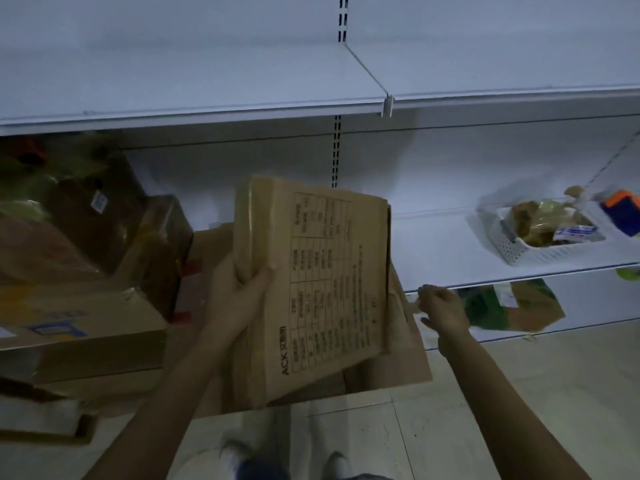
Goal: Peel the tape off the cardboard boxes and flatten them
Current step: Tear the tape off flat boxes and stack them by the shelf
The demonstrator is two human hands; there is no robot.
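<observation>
- The left hand [239, 292] is gripping the cardboard box [322, 289] by its left edge, thumb lying on the printed face.
- The right hand [445, 311] is hovering just right of the box, fingers curled; I cannot tell whether it is pinching anything.

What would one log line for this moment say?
left grip: holds box by its left edge | right grip: curled, right of box, hold unclear | behind: shelf, basket

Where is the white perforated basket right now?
In the head view, the white basket sits far right on the white shelf, left of an orange-and-blue item, above and right of the right hand and the cardboard box held by the left hand.
</observation>
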